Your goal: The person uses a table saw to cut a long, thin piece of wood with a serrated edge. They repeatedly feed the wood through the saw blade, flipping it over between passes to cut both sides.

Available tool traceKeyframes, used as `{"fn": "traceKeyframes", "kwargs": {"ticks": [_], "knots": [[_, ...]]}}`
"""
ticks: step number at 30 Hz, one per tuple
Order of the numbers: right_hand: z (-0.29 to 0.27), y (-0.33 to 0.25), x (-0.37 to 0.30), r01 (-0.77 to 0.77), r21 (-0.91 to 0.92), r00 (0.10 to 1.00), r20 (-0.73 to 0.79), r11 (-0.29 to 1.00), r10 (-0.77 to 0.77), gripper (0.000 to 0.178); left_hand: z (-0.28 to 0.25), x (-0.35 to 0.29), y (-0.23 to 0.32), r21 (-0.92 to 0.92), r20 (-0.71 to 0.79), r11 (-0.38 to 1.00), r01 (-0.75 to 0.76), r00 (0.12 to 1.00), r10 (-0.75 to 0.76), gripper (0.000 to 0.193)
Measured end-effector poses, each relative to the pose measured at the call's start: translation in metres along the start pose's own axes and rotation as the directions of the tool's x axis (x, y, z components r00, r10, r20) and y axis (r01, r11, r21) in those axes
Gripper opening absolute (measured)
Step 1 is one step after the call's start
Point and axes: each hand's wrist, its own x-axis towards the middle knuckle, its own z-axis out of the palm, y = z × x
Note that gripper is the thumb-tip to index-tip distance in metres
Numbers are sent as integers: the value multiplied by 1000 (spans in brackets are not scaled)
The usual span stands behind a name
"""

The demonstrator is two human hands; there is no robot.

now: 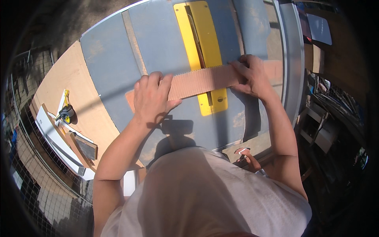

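A narrow reddish wooden board (203, 81), with many close parallel grooves across its face, lies crosswise over the grey table saw top (154, 35). My left hand (153, 94) grips its left part, fingers over the far edge and thumb along the near one. Toward the right end, my right hand (249, 77) is closed on the board, with the thumb and fingers at opposite edges. Beneath the board's middle runs the yellow insert plate (210, 39), its slot partly covered. A thin curved metal edge shows in the slot beyond the board.
A metal fence rail (293, 67) runs along the table's right side. Plywood (67, 79) extends the left side, bearing a tape measure (67, 113). A wooden block (85, 147) sits by a white panel (55, 132). My sandalled foot (249, 156) shows below the table's near edge.
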Motion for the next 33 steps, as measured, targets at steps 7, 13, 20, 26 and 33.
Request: {"fn": "traceKeyframes", "kwargs": {"ticks": [7, 13, 20, 26, 33], "knots": [[-14, 17, 12, 12, -79, 1000, 10, 997, -11, 74, 0, 24, 8, 46, 8, 998, 38, 999, -38, 80], [-9, 12, 26, -70, -114, 995, 61, 991, 78, 78, -4, 29, -3, 112, 23, 991, 68, 997, -71, 81], [-5, 6, 53, -37, -144, 999, 9, 989, 39, 74, -17, 26, -15, 174, -21, 978, 113, 994, -111, 86], [-13, 4, 66, -88, -100, 994, 58, 991, 94, 77, -27, 33, -20, 194, 6, 971, 142, 989, -146, 81], [-19, -16, 85, 39, -17, 998, 50, 999, -39, 82, -80, 5, -28, 129, 31, 983, 128, 991, -133, 59]]}}
